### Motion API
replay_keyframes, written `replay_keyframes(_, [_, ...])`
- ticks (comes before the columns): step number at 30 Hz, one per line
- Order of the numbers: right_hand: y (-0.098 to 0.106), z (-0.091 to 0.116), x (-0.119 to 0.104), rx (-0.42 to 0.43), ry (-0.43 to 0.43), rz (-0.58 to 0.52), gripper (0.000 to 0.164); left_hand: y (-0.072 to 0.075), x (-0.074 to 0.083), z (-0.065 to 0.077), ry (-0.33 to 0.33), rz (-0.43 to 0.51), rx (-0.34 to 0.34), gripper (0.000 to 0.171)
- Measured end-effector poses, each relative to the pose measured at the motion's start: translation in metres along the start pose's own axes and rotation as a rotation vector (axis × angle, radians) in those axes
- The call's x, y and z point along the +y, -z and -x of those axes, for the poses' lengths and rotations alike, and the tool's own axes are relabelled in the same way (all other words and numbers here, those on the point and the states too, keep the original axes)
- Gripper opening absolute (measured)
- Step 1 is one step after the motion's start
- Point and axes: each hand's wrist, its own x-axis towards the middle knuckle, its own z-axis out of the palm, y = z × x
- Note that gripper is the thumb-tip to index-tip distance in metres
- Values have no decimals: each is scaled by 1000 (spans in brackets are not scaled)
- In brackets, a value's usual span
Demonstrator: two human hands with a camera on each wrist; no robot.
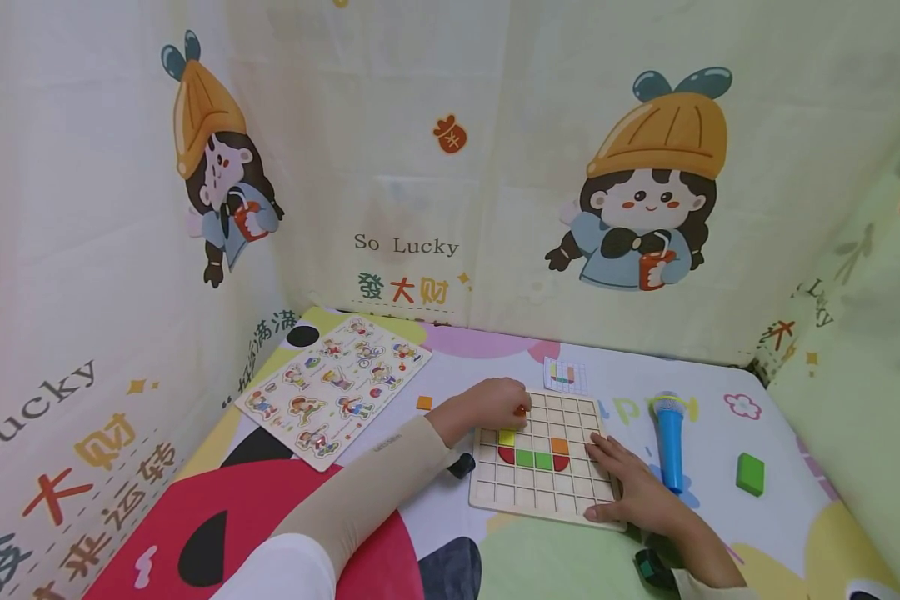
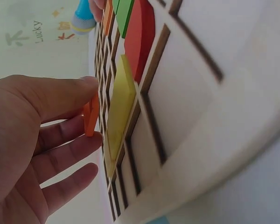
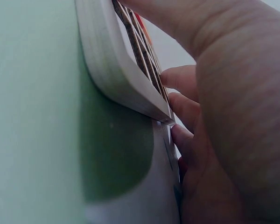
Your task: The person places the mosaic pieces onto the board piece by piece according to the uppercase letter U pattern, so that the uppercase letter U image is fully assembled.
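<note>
My left hand [image 1: 498, 402] is over the far left part of a wooden grid board [image 1: 525, 490]. Between its thumb and fingers it pinches a small orange tile [image 2: 89, 116], close over the grid beside a yellow tile [image 2: 121, 105]. On the board, two green tiles [image 1: 534, 458] lie in a row between a red rounded piece [image 1: 506, 455] and another red piece [image 1: 561, 463]. A second orange tile [image 1: 560, 446] sits above the right red piece. My right hand [image 1: 641, 496] rests with spread fingers on the board's right edge, its thumb near the front corner.
Behind the board lies a small pattern card [image 1: 566, 377]. A loose orange tile [image 1: 424, 402] is left of the board, near a board of cartoon figures [image 1: 330, 392]. To the right are a blue toy microphone [image 1: 671, 450] and a green block [image 1: 750, 474]. Printed cloth walls surround the table.
</note>
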Motion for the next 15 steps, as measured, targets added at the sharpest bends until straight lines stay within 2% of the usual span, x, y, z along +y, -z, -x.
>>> replay_keyframes(7, [1,0,-1,-1,-8,4,108,-7,8,-14,-13,11,-13,22])
replay_keyframes(15, [2,1,-4,-5,-10,-1,108,-5,21,-25,-3,65,-6,23])
